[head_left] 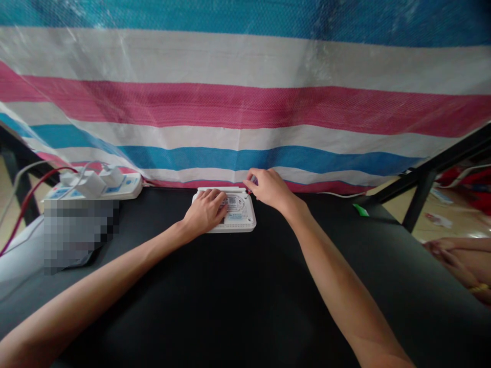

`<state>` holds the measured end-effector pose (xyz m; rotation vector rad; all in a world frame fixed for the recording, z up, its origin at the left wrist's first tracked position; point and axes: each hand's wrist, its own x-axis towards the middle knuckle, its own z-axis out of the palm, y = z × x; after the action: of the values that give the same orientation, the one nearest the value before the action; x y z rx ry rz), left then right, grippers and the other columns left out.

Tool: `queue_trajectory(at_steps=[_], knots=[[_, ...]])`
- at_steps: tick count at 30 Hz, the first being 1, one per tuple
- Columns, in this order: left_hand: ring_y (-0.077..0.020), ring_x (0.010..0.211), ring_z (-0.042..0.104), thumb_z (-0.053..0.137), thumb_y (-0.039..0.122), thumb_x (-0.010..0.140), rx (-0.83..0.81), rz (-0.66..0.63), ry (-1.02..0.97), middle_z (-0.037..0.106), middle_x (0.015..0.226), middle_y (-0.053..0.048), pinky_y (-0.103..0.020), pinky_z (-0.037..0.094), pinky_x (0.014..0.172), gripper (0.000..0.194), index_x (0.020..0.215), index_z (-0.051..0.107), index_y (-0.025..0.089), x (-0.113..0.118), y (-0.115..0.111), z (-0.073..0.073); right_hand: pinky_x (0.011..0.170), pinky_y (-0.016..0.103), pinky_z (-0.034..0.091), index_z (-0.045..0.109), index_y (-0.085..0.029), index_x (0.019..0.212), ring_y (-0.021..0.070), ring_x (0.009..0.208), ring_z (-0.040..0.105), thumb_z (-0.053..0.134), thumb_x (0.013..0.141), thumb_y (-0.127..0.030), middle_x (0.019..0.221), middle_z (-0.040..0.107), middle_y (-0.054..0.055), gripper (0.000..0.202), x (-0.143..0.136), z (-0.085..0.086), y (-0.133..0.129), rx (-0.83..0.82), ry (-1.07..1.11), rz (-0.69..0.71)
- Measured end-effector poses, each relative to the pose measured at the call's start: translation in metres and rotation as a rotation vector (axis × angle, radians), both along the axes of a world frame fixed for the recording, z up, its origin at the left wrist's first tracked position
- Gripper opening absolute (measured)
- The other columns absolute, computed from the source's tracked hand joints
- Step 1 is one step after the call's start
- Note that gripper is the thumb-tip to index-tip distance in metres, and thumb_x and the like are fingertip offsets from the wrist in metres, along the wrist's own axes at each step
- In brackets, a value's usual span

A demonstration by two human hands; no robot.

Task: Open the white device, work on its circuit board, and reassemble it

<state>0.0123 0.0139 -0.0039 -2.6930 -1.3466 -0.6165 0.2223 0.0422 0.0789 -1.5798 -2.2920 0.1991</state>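
A white router (pixel 245 222) lies on the black tabletop with its labelled, vented underside up. A white bar, which looks like a folded antenna (pixel 215 189), runs along its far edge. My left hand (pixel 207 207) rests on the router's left half, fingers and thumb laid over the top and covering part of the label. Just past the router's far right corner, my right hand (pixel 266 188) is closed in a pinch, thumb against fingertips. What it pinches is mostly hidden. A small reddish spot shows below the fingertips, too small to name.
A white power strip (pixel 132 186) with plugged-in adapters stands at the left, its cables trailing off. A pixelated patch blurs a grey item nearby. A small green packet (pixel 360 210) lies at right. Striped sheeting (pixel 238 105) hangs behind; another person's hands (pixel 447 250) show at right.
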Motion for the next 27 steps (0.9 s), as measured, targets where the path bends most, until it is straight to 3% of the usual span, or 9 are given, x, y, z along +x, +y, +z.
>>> queue_trajectory(at_steps=[3, 6, 13, 16, 19, 23, 27], knots=[[-0.0279, 0.101, 0.061, 0.042, 0.032, 0.101, 0.001, -0.002, -0.01, 0.065, 0.108, -0.013, -0.046, 0.049, 0.09, 0.024, 0.109, 0.058, 0.016, -0.0003, 0.0, -0.0001, 0.085, 0.033, 0.052, 0.069, -0.016, 0.115, 0.025, 0.094, 0.072, 0.059, 0.091, -0.018, 0.098, 0.077, 0.012, 0.026, 0.0019, -0.0014, 0.0016, -0.017, 0.043, 0.03], [-0.0276, 0.101, 0.061, 0.043, 0.032, 0.101, 0.004, 0.005, 0.002, 0.064, 0.11, -0.013, -0.045, 0.049, 0.09, 0.024, 0.109, 0.058, 0.016, -0.0004, 0.0001, -0.0002, 0.084, 0.032, 0.053, 0.066, -0.016, 0.124, 0.0224, 0.09, 0.072, 0.057, 0.089, -0.009, 0.096, 0.077, 0.009, 0.037, 0.0044, -0.0026, 0.0042, -0.098, 0.146, 0.066], [-0.0272, 0.1, 0.061, 0.043, 0.032, 0.101, 0.002, 0.014, 0.019, 0.064, 0.11, -0.013, -0.044, 0.049, 0.091, 0.023, 0.108, 0.058, 0.016, 0.0006, -0.0006, 0.001, 0.084, 0.035, 0.054, 0.068, -0.014, 0.121, 0.0212, 0.072, 0.072, 0.061, 0.092, -0.02, 0.082, 0.076, 0.009, 0.031, 0.0033, 0.0004, 0.0027, -0.098, 0.074, 0.042], [-0.0269, 0.1, 0.061, 0.043, 0.032, 0.101, 0.001, 0.012, 0.018, 0.065, 0.108, -0.012, -0.044, 0.049, 0.091, 0.022, 0.108, 0.058, 0.017, 0.0006, -0.001, 0.0016, 0.079, 0.034, 0.054, 0.069, -0.014, 0.114, 0.0239, 0.079, 0.073, 0.06, 0.094, -0.027, 0.086, 0.076, 0.012, 0.026, 0.0021, 0.0, 0.0023, -0.069, 0.044, 0.013], [-0.0271, 0.1, 0.061, 0.043, 0.032, 0.101, 0.001, 0.009, 0.017, 0.065, 0.108, -0.012, -0.044, 0.049, 0.091, 0.022, 0.107, 0.058, 0.016, 0.0004, -0.0009, 0.0016, 0.083, 0.036, 0.054, 0.065, -0.014, 0.123, 0.0283, 0.095, 0.072, 0.059, 0.095, -0.029, 0.101, 0.076, 0.015, 0.033, 0.002, -0.0027, 0.0039, -0.019, 0.007, 0.004], [-0.028, 0.102, 0.062, 0.045, 0.031, 0.101, 0.002, 0.01, 0.012, 0.066, 0.109, -0.012, -0.045, 0.05, 0.091, 0.023, 0.109, 0.059, 0.015, 0.0003, -0.0006, 0.0005, 0.095, 0.041, 0.051, 0.053, -0.009, 0.14, 0.0313, 0.11, 0.068, 0.056, 0.093, -0.02, 0.116, 0.073, 0.018, 0.049, 0.0024, -0.0051, 0.0052, -0.002, -0.038, 0.013], [-0.0285, 0.104, 0.063, 0.045, 0.03, 0.101, 0.017, -0.004, -0.006, 0.066, 0.112, -0.013, -0.046, 0.051, 0.093, 0.025, 0.112, 0.061, 0.015, 0.0006, -0.0004, -0.0007, 0.096, 0.037, 0.051, 0.054, -0.009, 0.141, 0.029, 0.11, 0.068, 0.058, 0.088, -0.013, 0.12, 0.072, 0.017, 0.053, 0.0024, -0.0037, 0.004, -0.025, -0.027, 0.057]])
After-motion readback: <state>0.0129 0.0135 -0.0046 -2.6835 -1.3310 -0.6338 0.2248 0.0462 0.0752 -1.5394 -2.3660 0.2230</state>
